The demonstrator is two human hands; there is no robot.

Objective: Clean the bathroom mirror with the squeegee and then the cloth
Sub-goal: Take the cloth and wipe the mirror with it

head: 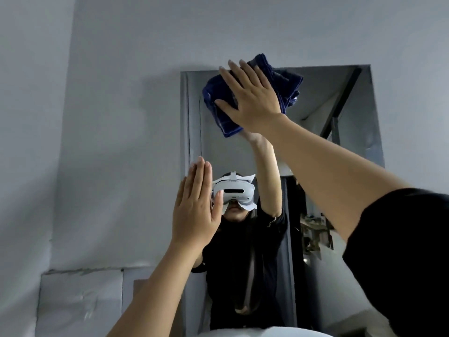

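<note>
A tall mirror (349, 147) hangs on the grey wall ahead. Near its top left corner, my right hand (250, 96) is pressed flat, fingers spread, on a bunched dark blue cloth (218, 105) that lies against the glass. My left hand (194, 210) is raised with fingers straight and together, flat at the mirror's left edge, holding nothing. The glass reflects a person in black with a white headset. No squeegee is in view.
A grey wall (109, 117) surrounds the mirror. A pale panel (80, 302) sits low on the left. A white rounded rim (255, 333) shows at the bottom edge. The reflection shows a dark doorway and clutter behind.
</note>
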